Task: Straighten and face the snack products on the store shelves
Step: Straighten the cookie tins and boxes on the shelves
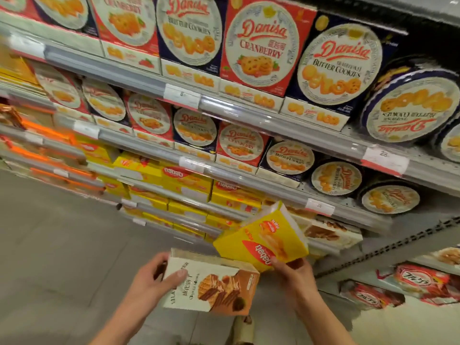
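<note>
- Far left: blurred orange packs (pixel 49 131) on the middle shelves, too smeared to read.
- Lower left: bare grey floor (pixel 62 245) below the racks.
- Upper left to centre: red and blue cookie boxes (pixel 189 33) standing upright in a row on the top shelf, faces forward, cream boxes stacked under them.
- Second shelf: same kind of smaller boxes (pixel 194 127) in a row, upright.
- Below those: yellow wafer boxes (pixel 186 180) stacked flat, logos reading upside down from here.
- Grey shelf rail (pixel 124 70) with white price tags along each shelf edge.
- Bottom centre-left: left hand (pixel 151 277) gripping a cream biscuit box (pixel 211 282), thumb across its front face, fingers wrapped round the near short end; box held in the air in front of the shelves, tilted, waffle picture toward the right end.
- Just right of it and a little higher: yellow box (pixel 263 240), held off the shelf, tilted, its lower corner touching or overlapping the cream box's upper right corner.
- Right hand (pixel 293 270) pinching the yellow box at its lower edge, thumb on the front face beside the red logo.
- Behind the yellow box: cream boxes (pixel 328 232) lying on the lower shelf.
- Right side: round blue tins (pixel 410 108) standing on edge on the top two shelves, one label upside down.
- Bottom right: red packets (pixel 423 280) on the lowest shelves.
</note>
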`<state>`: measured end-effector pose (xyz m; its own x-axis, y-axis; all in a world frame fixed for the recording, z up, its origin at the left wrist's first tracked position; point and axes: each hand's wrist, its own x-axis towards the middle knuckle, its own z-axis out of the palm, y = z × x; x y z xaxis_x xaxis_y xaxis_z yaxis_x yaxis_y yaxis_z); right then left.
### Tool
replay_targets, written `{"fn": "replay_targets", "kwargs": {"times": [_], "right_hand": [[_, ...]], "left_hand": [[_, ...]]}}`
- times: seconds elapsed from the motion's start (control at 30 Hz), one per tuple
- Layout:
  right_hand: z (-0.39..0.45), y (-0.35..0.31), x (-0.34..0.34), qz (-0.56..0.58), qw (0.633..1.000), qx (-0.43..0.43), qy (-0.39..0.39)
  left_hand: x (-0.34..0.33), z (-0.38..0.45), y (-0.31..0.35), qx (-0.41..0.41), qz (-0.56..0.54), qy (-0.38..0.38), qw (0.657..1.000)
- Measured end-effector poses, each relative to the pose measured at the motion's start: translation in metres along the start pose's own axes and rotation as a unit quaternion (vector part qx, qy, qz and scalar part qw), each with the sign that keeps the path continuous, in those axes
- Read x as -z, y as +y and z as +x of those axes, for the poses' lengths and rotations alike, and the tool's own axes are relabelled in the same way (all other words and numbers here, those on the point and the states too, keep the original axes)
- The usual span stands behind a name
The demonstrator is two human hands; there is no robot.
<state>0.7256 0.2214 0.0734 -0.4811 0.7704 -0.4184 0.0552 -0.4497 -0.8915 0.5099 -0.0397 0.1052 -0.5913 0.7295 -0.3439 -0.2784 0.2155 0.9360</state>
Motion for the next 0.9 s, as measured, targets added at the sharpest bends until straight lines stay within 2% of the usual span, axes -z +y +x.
{"fn": "replay_targets", "kwargs": {"times": [0.1, 0.23, 0.33, 0.47, 0.63, 0.73, 0.9], "right_hand": [[-0.005, -0.008, -0.038, -0.020, 0.998, -0.012, -0.063], [-0.009, -0.019, -0.092, 0.010, 0.985, -0.068, -0.157], [0.002, -0.021, -0.130, 0.025, 0.972, -0.093, -0.214], [0.037, -0.012, -0.175, 0.006, 0.948, -0.132, -0.290], [0.074, -0.014, -0.233, 0.017, 0.920, -0.191, -0.343], [0.094, -0.019, -0.265, -0.068, 0.917, -0.204, -0.337], [0.130, -0.024, -0.292, -0.106, 0.892, -0.236, -0.371]], "left_hand": [[0.021, -0.009, 0.002, -0.005, -0.019, -0.008, 1.000], [0.046, -0.011, 0.004, -0.015, -0.026, -0.016, 0.999], [0.064, -0.006, 0.003, -0.047, 0.006, -0.004, 0.999], [0.088, 0.001, 0.011, -0.088, -0.005, 0.012, 0.996], [0.120, 0.020, 0.045, -0.114, 0.011, 0.037, 0.993], [0.136, 0.039, 0.063, -0.123, 0.023, 0.069, 0.990], [0.158, 0.067, 0.072, -0.121, 0.019, 0.094, 0.988]]}}
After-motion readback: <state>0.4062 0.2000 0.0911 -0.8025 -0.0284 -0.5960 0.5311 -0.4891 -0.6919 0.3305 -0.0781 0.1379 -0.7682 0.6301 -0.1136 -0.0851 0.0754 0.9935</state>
